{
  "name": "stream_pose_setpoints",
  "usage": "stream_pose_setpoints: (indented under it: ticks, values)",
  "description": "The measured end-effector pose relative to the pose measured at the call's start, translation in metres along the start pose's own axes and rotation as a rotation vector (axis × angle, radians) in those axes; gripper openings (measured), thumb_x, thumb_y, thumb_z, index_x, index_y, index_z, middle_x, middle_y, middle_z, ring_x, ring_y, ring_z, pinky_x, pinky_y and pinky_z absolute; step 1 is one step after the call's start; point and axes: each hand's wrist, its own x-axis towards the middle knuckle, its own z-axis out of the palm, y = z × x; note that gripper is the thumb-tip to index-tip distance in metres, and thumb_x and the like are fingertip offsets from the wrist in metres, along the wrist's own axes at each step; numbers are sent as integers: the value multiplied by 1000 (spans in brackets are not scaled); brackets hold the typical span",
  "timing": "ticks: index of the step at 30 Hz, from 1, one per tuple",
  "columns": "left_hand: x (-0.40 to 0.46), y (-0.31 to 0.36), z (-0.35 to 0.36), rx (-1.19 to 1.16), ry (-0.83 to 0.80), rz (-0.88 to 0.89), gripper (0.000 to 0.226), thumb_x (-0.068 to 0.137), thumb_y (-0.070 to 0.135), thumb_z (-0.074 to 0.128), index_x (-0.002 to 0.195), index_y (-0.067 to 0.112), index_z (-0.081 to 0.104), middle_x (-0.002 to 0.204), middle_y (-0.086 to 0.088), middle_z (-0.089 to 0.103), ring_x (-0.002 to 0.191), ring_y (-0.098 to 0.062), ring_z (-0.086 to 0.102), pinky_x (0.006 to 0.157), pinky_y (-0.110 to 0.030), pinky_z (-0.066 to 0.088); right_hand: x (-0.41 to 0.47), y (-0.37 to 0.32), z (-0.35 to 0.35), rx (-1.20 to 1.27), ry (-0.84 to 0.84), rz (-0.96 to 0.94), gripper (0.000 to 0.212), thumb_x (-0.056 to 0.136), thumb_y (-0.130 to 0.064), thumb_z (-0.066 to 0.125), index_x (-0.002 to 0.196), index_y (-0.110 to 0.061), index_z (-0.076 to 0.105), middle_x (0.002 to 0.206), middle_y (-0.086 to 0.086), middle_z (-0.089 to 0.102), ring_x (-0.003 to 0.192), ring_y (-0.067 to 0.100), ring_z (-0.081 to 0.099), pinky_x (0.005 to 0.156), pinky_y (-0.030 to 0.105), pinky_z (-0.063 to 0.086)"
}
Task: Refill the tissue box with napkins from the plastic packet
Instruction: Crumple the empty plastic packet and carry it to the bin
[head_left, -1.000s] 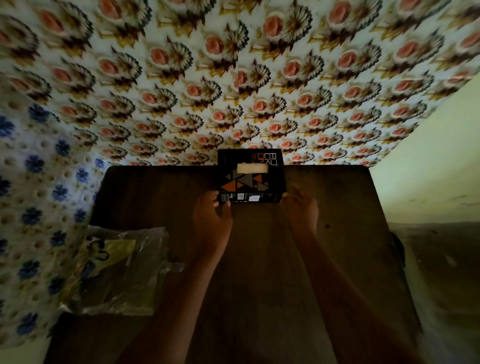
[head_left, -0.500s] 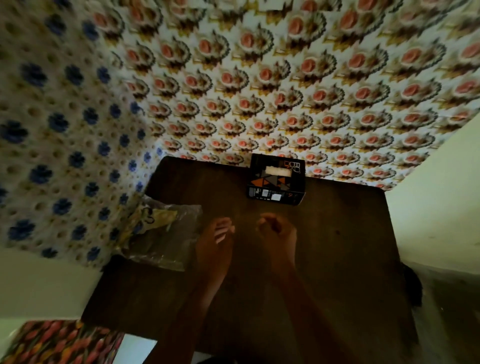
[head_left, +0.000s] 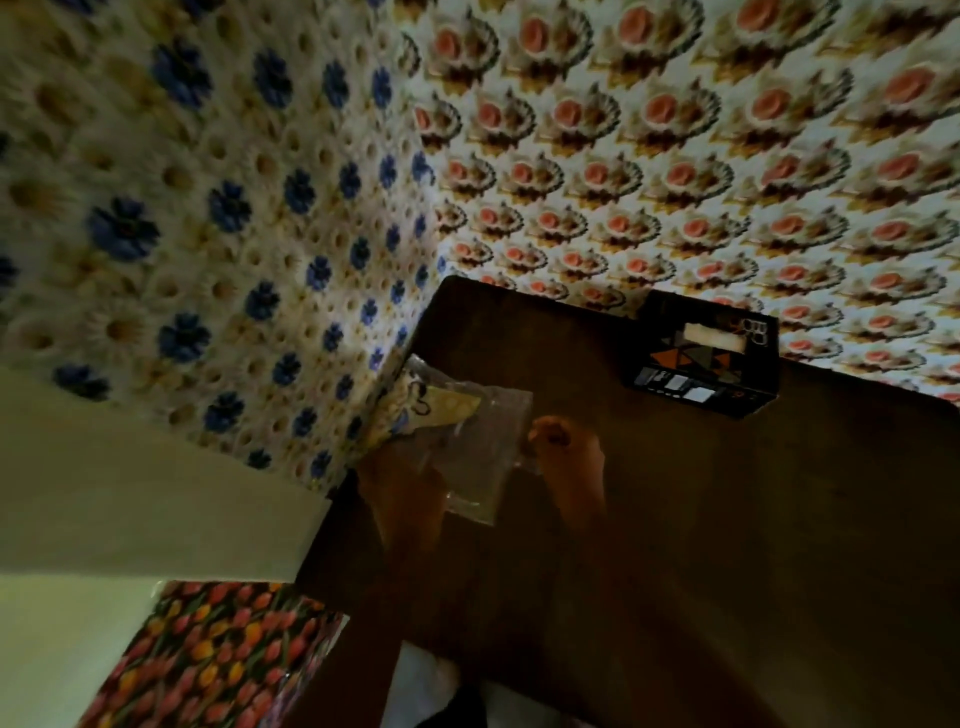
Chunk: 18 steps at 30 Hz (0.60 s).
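The black tissue box (head_left: 707, 364) with orange and grey triangles stands at the far edge of the dark wooden table (head_left: 753, 519), and a white napkin shows in its top slot. The clear plastic packet (head_left: 467, 441) with a yellow label is at the table's left edge. My left hand (head_left: 410, 499) is at the packet's near left side, partly seen through the plastic, and grips it. My right hand (head_left: 571, 462) has its fingers curled on the packet's right edge. The view is dim and blurred.
Patterned walls close in the table: blue flowers on the left (head_left: 234, 234), pink and brown flowers behind (head_left: 675, 156). A tulip-patterned surface (head_left: 208, 660) lies low at the left, beside a plain pale ledge (head_left: 130, 493).
Both hands left the tissue box, drew back and moved left onto the plastic packet. The view swung left and tilted, so the box now sits at the upper right.
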Motion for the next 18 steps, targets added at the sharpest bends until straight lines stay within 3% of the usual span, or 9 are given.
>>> stream_pose_setpoints:
  ticks: [1, 3, 5, 6, 8, 12, 15, 18]
  values:
    - [12, -7, 1, 95, -2, -28, 69, 88, 37, 65, 146, 9, 41, 149, -23, 41, 137, -45, 38, 112, -57, 35, 15, 8, 15, -59, 7, 15, 15, 90, -30, 62, 104, -33, 67, 103, -5, 72, 93, 16, 72, 81, 44, 62]
    - [24, -17, 0, 90, -45, -101, 98, 82, 42, 74, 154, 3, 21, 157, -29, 23, 144, -51, 24, 115, -63, 27, 54, 39, 37, -213, -14, 11, 41, 77, -49, 64, 117, -40, 59, 114, -3, 68, 102, 23, 70, 83, 51, 61]
    - [42, -28, 1, 44, -111, -115, 113, 77, 42, 80, 157, 5, 9, 161, -28, 12, 148, -49, 17, 120, -59, 22, 84, 66, 55, -332, 34, 21, 74, 61, -69, 64, 130, -46, 47, 125, -4, 61, 110, 28, 66, 83, 55, 59]
    - [49, -30, 1, 27, -146, -105, 113, 78, 40, 81, 158, 6, 8, 163, -26, 12, 149, -46, 16, 120, -54, 20, 87, 68, 61, -326, 33, 38, 83, 59, -69, 67, 134, -43, 43, 129, -3, 59, 114, 28, 64, 87, 57, 56]
    - [58, -34, 5, -27, -173, -24, 107, 80, 37, 80, 157, 4, 12, 162, -24, 20, 149, -40, 23, 120, -43, 22, 75, 48, 65, -302, 24, 48, 77, 71, -51, 75, 138, -29, 45, 128, -1, 60, 113, 24, 61, 96, 52, 53]
    - [72, -43, 11, -221, -218, 146, 128, 63, 87, 54, 158, 13, 12, 162, -13, 26, 147, -29, 33, 119, -42, 34, 61, 18, 78, -397, -13, -6, 57, 89, -24, 68, 140, -20, 44, 125, 8, 65, 116, 30, 64, 101, 57, 49]
    - [84, -37, 14, -279, -283, 379, 117, 72, 62, 73, 160, 23, 6, 164, -5, 25, 146, -9, 27, 117, -23, 34, 58, 17, 91, -572, -115, -80, 44, 95, -17, 59, 137, -25, 49, 134, 5, 62, 124, 29, 58, 111, 63, 33]
    - [94, -18, 15, -94, -444, 516, 124, 72, 25, 86, 156, 44, -3, 163, -2, 24, 140, -18, 42, 103, -28, 47, 56, 20, 100, -634, -239, -169, 46, 92, -8, 57, 132, -29, 55, 137, 1, 60, 128, 24, 55, 111, 64, 32]
